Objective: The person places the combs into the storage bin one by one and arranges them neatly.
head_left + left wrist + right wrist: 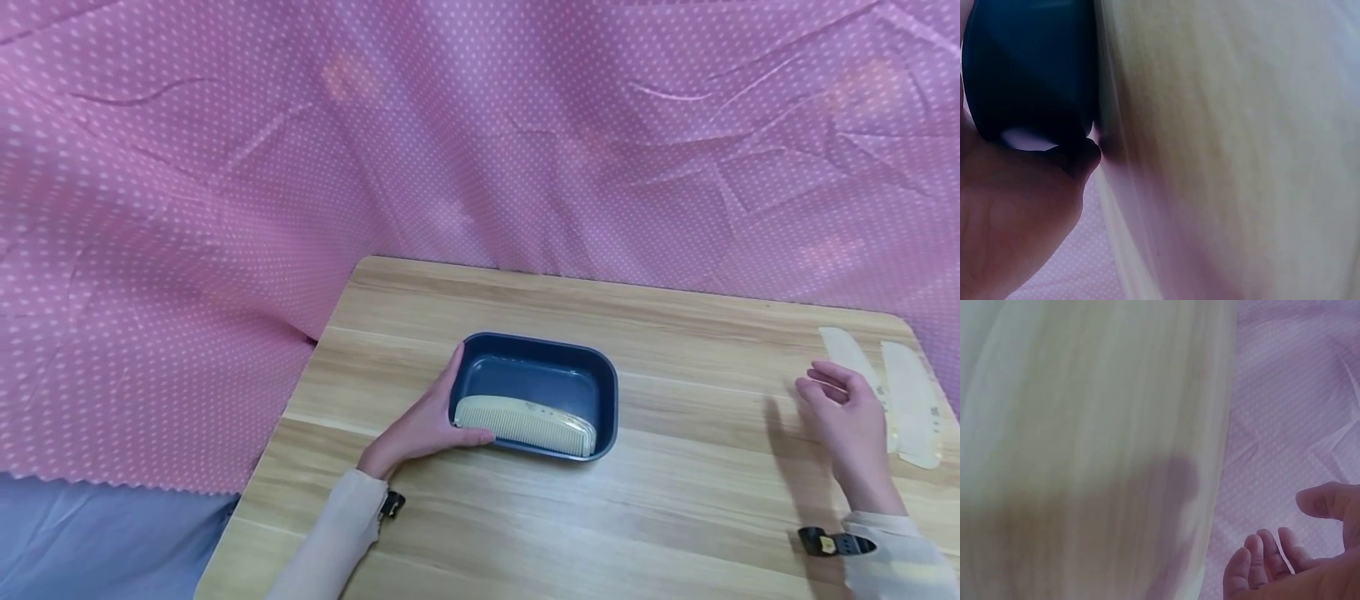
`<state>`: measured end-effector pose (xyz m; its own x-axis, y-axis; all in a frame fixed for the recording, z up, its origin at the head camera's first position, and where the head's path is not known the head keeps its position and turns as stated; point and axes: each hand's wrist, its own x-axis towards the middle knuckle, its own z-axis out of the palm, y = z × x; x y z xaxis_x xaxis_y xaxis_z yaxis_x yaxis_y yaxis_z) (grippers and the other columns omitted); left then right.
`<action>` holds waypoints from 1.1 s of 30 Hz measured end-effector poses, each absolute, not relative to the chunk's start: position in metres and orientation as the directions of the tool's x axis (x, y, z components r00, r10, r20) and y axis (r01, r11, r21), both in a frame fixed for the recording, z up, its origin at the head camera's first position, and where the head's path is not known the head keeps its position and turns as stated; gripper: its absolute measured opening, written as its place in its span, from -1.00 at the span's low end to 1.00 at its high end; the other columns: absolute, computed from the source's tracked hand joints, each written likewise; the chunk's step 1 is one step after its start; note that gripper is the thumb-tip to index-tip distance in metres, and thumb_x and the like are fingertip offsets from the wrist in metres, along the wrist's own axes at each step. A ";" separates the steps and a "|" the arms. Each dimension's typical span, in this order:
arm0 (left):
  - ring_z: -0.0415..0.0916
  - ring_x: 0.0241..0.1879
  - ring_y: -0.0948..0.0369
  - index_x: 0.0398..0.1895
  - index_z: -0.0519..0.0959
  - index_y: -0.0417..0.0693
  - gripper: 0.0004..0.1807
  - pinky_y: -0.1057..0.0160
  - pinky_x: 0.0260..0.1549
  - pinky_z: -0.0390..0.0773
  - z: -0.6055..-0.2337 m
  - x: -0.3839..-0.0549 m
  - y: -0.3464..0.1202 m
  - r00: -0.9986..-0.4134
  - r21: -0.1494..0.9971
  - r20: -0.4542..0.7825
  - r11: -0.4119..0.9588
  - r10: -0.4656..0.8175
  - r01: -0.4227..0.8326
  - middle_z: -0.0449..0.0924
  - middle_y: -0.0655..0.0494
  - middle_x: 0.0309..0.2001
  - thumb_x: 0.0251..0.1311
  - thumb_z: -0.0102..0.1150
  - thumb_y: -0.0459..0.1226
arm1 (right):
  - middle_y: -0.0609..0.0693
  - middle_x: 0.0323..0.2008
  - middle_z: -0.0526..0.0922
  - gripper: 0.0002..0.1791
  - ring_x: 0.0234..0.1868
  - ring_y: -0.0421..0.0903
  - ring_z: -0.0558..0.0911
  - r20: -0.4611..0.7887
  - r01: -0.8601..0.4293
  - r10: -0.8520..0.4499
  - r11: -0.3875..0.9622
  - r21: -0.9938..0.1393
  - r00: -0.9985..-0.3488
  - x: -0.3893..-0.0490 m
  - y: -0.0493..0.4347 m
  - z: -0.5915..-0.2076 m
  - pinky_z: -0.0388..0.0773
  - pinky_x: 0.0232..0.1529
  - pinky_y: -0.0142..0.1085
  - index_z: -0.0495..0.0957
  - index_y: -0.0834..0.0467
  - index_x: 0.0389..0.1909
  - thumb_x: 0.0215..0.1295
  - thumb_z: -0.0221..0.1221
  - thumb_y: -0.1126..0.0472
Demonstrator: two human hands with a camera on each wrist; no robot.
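Probably for steadiness, the left hand (423, 427) grips the dark-blue tray (532, 377) mid-frame, a cream comb (525, 421) inside — the right hand (852, 421), fingers loosely bent, empty, is near two pale combs (911, 400), far right.

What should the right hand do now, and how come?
Perhaps lower the right hand onto the closest comb: the hand hovers empty near two combs on the table, while the left hand grips the blue tray, which has bare space inside.
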<state>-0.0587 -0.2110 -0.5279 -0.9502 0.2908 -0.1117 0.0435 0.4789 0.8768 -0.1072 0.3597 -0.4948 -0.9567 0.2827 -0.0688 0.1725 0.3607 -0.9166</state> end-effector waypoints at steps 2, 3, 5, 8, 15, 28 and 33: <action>-0.25 0.72 0.10 0.81 -0.44 0.40 0.58 -0.36 0.56 -0.01 -0.528 -0.058 -0.212 -0.950 0.879 -0.115 0.476 0.289 0.038 -0.34 0.33 0.77 0.07 0.72 0.12 | -0.58 -0.09 0.52 -0.72 -0.08 -0.53 0.46 -0.078 0.196 0.290 0.405 -0.893 -0.954 -0.107 0.365 -0.497 0.43 -0.18 -0.70 0.49 -0.37 0.08 0.59 0.23 0.13; -0.24 0.72 0.10 0.81 -0.43 0.40 0.58 -0.36 0.56 -0.01 -0.528 -0.058 -0.212 -0.950 0.880 -0.115 0.473 0.289 0.037 -0.34 0.33 0.77 0.07 0.72 0.11 | -0.57 -0.07 0.51 -0.73 -0.07 -0.53 0.45 -0.088 0.214 0.299 0.418 -0.883 -0.950 -0.108 0.368 -0.498 0.42 -0.18 -0.69 0.49 -0.36 0.11 0.59 0.23 0.11; -0.24 0.72 0.11 0.81 -0.43 0.41 0.58 -0.36 0.56 -0.01 -0.528 -0.058 -0.212 -0.951 0.882 -0.120 0.471 0.286 0.030 -0.33 0.34 0.77 0.07 0.72 0.11 | -0.38 0.06 0.59 -0.70 0.02 -0.45 0.48 -0.103 0.254 0.321 0.475 -0.842 -0.941 -0.110 0.373 -0.498 0.37 -0.12 -0.67 0.53 -0.24 0.26 0.59 0.21 0.04; -0.25 0.72 0.10 0.81 -0.43 0.42 0.58 -0.37 0.55 -0.01 -0.529 -0.058 -0.212 -0.951 0.883 -0.117 0.468 0.285 0.032 -0.33 0.33 0.77 0.08 0.72 0.11 | 0.12 0.39 0.51 -0.37 0.34 -0.05 0.48 -0.134 0.320 0.358 0.536 -0.781 -0.924 -0.113 0.379 -0.496 0.38 0.16 -0.47 0.43 0.17 0.56 0.61 0.15 -0.02; -0.23 0.72 0.08 0.81 -0.43 0.41 0.57 -0.38 0.55 -0.01 -0.528 -0.058 -0.212 -0.951 0.883 -0.123 0.468 0.283 0.025 -0.32 0.31 0.77 0.08 0.71 0.12 | 0.57 0.53 0.10 -0.17 0.49 0.47 0.19 -0.161 0.386 0.392 0.606 -0.695 -0.906 -0.118 0.387 -0.496 0.27 0.40 0.09 0.14 0.46 0.65 0.59 0.09 0.03; -0.20 0.72 0.09 0.81 -0.43 0.44 0.57 -0.37 0.54 0.02 -0.527 -0.058 -0.211 -0.953 0.882 -0.130 0.471 0.275 0.016 -0.30 0.35 0.77 0.07 0.71 0.11 | 0.78 0.40 0.00 -0.12 0.37 0.74 0.03 -0.217 0.396 0.332 0.734 -0.552 -0.918 -0.125 0.407 -0.504 0.15 0.33 0.53 0.06 0.62 0.56 0.45 0.17 0.18; -0.24 0.72 0.07 0.81 -0.44 0.38 0.55 -0.36 0.56 0.00 -0.524 -0.058 -0.211 -0.947 0.879 -0.173 0.476 0.269 -0.025 -0.33 0.29 0.78 0.12 0.70 0.03 | 0.84 0.35 -0.04 -0.10 0.35 0.79 0.00 -0.246 0.403 0.320 0.763 -0.506 -0.915 -0.129 0.412 -0.505 0.13 0.26 0.63 0.05 0.63 0.56 0.37 0.18 0.23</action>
